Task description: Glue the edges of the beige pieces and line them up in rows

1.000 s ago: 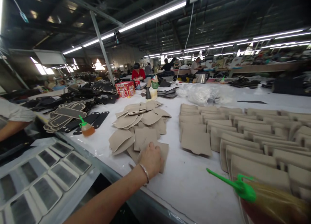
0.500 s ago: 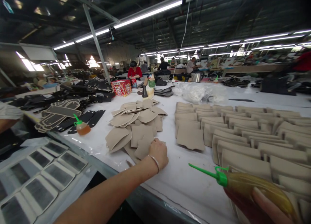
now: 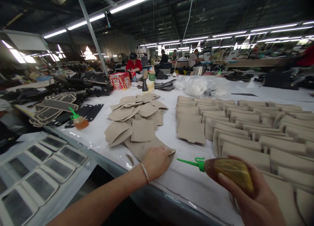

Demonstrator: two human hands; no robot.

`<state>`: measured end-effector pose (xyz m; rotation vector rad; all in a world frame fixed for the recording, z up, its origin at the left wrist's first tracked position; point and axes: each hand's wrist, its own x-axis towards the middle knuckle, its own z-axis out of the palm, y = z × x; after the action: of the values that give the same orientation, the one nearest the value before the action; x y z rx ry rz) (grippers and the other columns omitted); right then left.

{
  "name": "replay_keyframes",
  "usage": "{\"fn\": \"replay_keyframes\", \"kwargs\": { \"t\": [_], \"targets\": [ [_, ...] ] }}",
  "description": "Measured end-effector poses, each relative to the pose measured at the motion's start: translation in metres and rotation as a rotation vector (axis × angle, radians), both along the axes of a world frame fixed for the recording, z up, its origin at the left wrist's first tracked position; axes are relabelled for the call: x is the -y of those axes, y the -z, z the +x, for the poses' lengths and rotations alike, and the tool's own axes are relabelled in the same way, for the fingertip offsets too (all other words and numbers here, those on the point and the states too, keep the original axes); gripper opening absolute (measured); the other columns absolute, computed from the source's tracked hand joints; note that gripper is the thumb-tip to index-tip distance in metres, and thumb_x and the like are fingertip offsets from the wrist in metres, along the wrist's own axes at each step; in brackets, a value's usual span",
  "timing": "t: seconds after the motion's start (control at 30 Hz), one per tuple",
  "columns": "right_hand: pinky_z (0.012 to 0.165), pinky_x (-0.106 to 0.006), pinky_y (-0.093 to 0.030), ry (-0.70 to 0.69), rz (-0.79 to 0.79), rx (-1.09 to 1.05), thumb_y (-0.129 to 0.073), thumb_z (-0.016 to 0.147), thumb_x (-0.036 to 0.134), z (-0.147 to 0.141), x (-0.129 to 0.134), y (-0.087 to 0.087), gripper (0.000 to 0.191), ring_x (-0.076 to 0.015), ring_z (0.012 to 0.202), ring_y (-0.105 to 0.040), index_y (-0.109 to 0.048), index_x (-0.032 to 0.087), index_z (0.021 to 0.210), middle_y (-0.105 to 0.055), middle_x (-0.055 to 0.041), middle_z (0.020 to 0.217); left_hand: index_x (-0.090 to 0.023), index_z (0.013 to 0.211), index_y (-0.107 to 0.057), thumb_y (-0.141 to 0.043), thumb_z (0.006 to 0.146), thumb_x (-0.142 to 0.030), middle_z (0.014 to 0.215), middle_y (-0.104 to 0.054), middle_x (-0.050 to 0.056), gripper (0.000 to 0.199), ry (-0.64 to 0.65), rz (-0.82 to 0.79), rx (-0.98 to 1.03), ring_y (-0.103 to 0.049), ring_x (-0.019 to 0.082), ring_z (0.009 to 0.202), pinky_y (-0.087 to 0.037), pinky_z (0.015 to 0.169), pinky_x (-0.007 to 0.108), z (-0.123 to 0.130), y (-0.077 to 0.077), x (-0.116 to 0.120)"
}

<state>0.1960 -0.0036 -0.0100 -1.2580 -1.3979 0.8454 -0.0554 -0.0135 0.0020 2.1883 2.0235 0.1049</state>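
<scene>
long factory hall under strip lights, with other people seated at far benches. nearer, the white worktable [image 3: 196,183] runs across the view. on its right lie rows of overlapping beige cut pieces [image 3: 247,128], and a looser heap of beige pieces [image 3: 137,118] sits in the middle. dark strap pieces [image 3: 56,108] are spread at the left, with a small glue bottle [image 3: 78,121] beside them. the left hand [image 3: 157,161] presses flat, fingers together, on a beige piece [image 3: 143,147] at the heap's near edge. the right hand [image 3: 255,200] is wrapped around an amber squeeze bottle [image 3: 228,170], fingers clamped on it, green nozzle pointing left toward that piece.
</scene>
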Motion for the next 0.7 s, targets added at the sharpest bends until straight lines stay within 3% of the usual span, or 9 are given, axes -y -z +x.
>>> {"fn": "replay_keyframes", "kwargs": {
  "t": [0.1,0.23,0.43,0.6,0.7],
  "targets": [
    [0.079,-0.041,-0.057,-0.022,0.029,0.173,-0.077,0.066,0.065,-0.012,0.0,0.0,0.07,-0.032,0.087,-0.066,-0.058,0.025,0.12,-0.067,-0.0065,0.102,-0.027,0.119,-0.068,-0.04,0.093,-0.024,0.097,-0.068,0.007,0.038,0.004,-0.007,0.042,-0.068,0.026,0.085,-0.053,0.074,0.037,-0.002,0.002,0.002],
    [0.087,-0.042,-0.05,-0.014,0.095,0.254,-0.072,0.072,0.068,-0.026,-0.001,0.0,0.066,-0.0298,0.094,-0.06,-0.057,0.027,0.121,-0.061,-0.0046,0.109,-0.027,0.122,-0.066,-0.039,0.093,-0.025,0.098,-0.068,0.007,0.04,0.023,-0.012,0.081,-0.068,0.025,0.085,-0.053,0.075,0.036,-0.006,0.003,0.001],
    [0.083,-0.039,-0.048,-0.042,0.23,0.308,-0.071,0.076,0.064,-0.033,-0.012,0.006,0.061,-0.0277,0.092,-0.059,-0.056,0.026,0.121,-0.061,-0.005,0.11,-0.027,0.123,-0.065,-0.037,0.095,-0.024,0.096,-0.068,0.007,0.039,0.04,-0.019,0.084,-0.067,0.025,0.086,-0.052,0.076,0.035,-0.007,0.006,0.0],
    [0.088,-0.04,-0.045,-0.07,0.193,0.336,-0.069,0.078,0.064,-0.033,-0.007,0.003,0.057,-0.0271,0.092,-0.058,-0.056,0.027,0.121,-0.06,-0.0043,0.112,-0.023,0.11,-0.066,-0.038,0.095,-0.026,0.095,-0.066,0.007,0.031,0.042,-0.013,0.07,-0.067,0.024,0.084,-0.052,0.075,0.035,-0.007,0.009,0.001],
    [0.086,-0.039,-0.045,-0.067,0.125,0.303,-0.068,0.078,0.065,-0.034,-0.005,-0.001,0.057,-0.0266,0.094,-0.058,-0.055,0.029,0.12,-0.06,-0.0029,0.111,-0.024,0.115,-0.062,-0.039,0.096,-0.029,0.097,-0.064,0.007,0.03,0.047,-0.015,0.073,-0.067,0.024,0.083,-0.052,0.073,0.034,-0.007,0.01,0.002]
  ]
}}
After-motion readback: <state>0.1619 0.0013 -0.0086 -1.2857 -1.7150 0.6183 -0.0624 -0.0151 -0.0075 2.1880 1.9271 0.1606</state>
